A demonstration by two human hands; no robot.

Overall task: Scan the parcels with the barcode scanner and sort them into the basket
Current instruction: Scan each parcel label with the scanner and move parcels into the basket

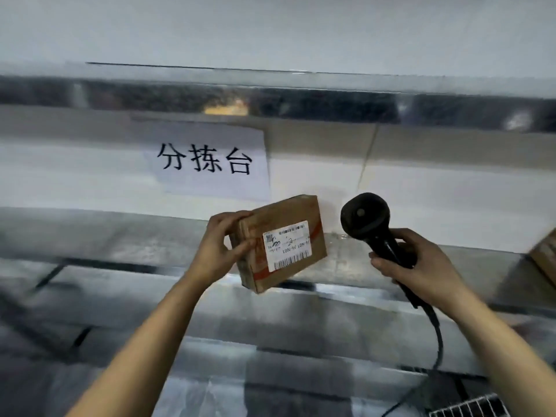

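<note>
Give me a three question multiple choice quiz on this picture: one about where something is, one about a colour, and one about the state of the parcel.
1. Where is the scanner relative to the parcel?
A) to its left
B) to its right
C) beneath it

2. What colour is the scanner?
A) black
B) white
C) yellow

3. What state is the parcel in?
A) lying flat on the table
B) held up in the left hand
C) wrapped in a plastic bag

Answers:
1 B: the right hand grips the scanner to the right of the parcel.
2 A: its head and handle are black.
3 B: the fingers curl round the parcel's left edge, and its label faces the camera.
</note>
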